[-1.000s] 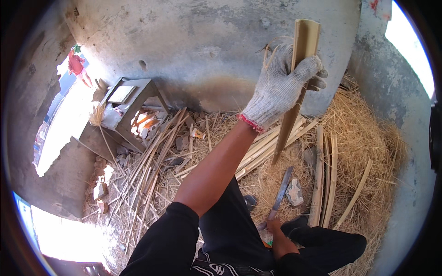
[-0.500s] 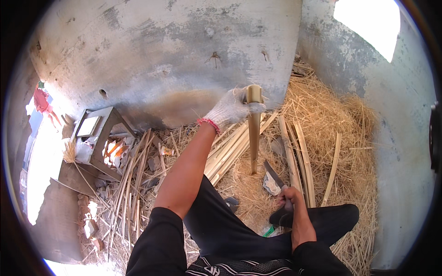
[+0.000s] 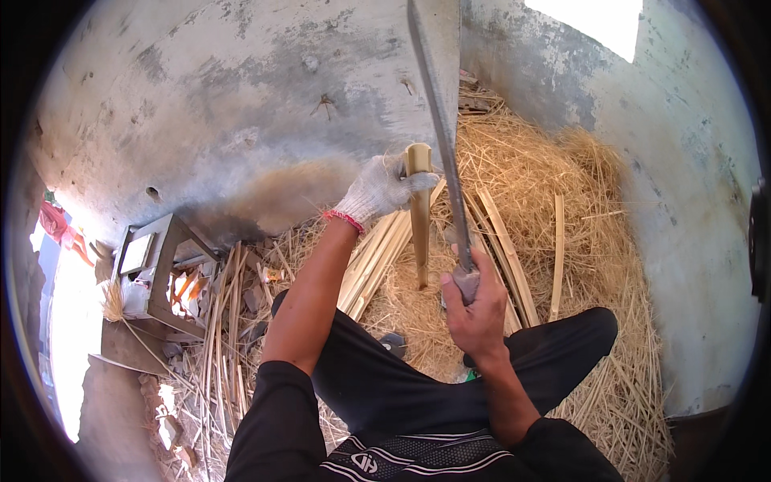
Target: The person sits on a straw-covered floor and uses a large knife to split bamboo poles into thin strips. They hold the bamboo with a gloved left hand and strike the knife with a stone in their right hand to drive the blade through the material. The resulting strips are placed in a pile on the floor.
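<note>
My left hand (image 3: 384, 189), in a pale knitted glove, grips the top of a split bamboo piece (image 3: 420, 221). The bamboo stands nearly upright, its hollow side showing at the top and its lower end down among the shavings. In my bare right hand (image 3: 477, 309) is the handle of a long-bladed knife (image 3: 443, 120). The blade points up and away, to the right of the bamboo and apart from it at the top. My right fingers are wrapped around the handle, with the thumb along its side.
Bamboo strips (image 3: 377, 257) lie behind the upright piece, with more strips (image 3: 506, 257) to its right. A heap of straw-like shavings (image 3: 546, 169) fills the right corner. At left stands a worn wooden stool-like frame (image 3: 152, 265). Far left, a person in red (image 3: 60, 227) shows outside.
My right hand has lifted the knife from low near my knee to a raised position, blade upward. My left hand still holds the bamboo upright. The whole view has shifted slightly.
</note>
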Demonstrator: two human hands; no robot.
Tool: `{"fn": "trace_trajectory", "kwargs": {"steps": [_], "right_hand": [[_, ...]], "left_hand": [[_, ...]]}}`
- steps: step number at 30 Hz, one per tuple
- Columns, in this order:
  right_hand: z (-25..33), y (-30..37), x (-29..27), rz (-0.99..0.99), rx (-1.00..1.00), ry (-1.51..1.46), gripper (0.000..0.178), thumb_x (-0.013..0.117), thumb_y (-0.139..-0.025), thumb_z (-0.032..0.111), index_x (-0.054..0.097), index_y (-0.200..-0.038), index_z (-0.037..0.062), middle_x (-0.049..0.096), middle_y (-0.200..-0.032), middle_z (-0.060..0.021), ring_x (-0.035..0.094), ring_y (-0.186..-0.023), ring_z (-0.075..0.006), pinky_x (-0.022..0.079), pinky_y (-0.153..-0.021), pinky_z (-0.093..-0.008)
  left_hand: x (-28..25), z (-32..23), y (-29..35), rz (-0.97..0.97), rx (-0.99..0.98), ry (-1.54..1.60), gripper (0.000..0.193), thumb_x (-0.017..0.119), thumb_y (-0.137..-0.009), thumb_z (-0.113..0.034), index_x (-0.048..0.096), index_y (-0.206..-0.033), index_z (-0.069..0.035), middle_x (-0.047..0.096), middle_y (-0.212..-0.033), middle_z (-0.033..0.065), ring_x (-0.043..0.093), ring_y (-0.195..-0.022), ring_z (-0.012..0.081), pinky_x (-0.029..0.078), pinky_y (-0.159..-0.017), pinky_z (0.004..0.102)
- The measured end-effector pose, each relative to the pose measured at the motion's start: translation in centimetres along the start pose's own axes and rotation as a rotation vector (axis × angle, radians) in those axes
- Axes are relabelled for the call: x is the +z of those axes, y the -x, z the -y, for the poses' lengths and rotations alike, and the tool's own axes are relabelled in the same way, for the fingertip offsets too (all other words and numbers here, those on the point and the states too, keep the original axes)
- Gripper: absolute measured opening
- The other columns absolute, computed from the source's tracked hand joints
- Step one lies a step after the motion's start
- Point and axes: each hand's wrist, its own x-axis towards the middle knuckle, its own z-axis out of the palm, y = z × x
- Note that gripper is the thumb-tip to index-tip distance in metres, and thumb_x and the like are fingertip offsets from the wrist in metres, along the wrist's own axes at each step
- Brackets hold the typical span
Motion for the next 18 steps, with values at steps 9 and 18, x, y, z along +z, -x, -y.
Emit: {"fn": "trace_trajectory", "kwargs": {"steps": [9, 18], "right_hand": [[0.7, -0.4, 1.6, 0.001, 0.066, 0.097, 0.036, 0.065, -0.093, 0.013, 0.056, -0.122, -0.0067, 0.057, -0.056, -0.0127, 0.059, -0.046, -0.0214, 0.044, -0.047, -0.0378], [0.4, -0.8, 3.4, -0.054, 0.034, 0.170, 0.036, 0.064, -0.093, 0.010, 0.055, -0.125, -0.0034, 0.058, -0.058, -0.0187, 0.063, -0.049, -0.0294, 0.045, -0.048, -0.0417]], "left_hand": [[0.6, 0.5, 0.2, 0.003, 0.053, -0.008, 0.039, 0.076, -0.088, -0.040, 0.070, -0.101, -0.003, 0.067, -0.069, 0.0048, 0.062, -0.058, 0.0098, 0.051, -0.054, 0.0280], [0.9, 0.6, -0.1, 0.051, 0.026, -0.044, 0.039, 0.077, -0.087, -0.037, 0.068, -0.099, -0.002, 0.068, -0.074, 0.0064, 0.065, -0.063, 0.0112, 0.053, -0.056, 0.0288]]}}
